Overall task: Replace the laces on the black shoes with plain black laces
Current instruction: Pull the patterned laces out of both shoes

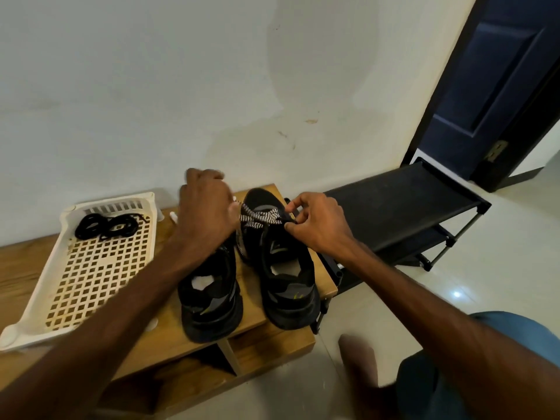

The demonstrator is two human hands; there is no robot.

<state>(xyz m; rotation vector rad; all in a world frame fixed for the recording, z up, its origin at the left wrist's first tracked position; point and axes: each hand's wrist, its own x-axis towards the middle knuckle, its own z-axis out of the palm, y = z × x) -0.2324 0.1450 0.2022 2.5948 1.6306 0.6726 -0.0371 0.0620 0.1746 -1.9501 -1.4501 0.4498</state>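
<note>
At the far left we find a white perforated tray [115,199] lying on the wooden table [169,328], with the plain black laces [106,227] coiled at its far end, untouched. Next, the left hand [206,207] reaches over the toe of the left black shoe [212,292], back of the hand toward us, fingers curled; it holds one end of the black-and-white striped lace [260,219], though we cannot see the grip itself. The striped lace runs across the front eyelets of the right black shoe [288,283], which stands just beside the left shoe, both heels toward us. The right hand [318,225] pinches the other end of the striped lace between thumb and fingertips at the shoe's right side. To the right of the table stands a black shoe rack [403,207] on the tiled floor [454,283], and beyond it a dark blue door [500,71].
</note>
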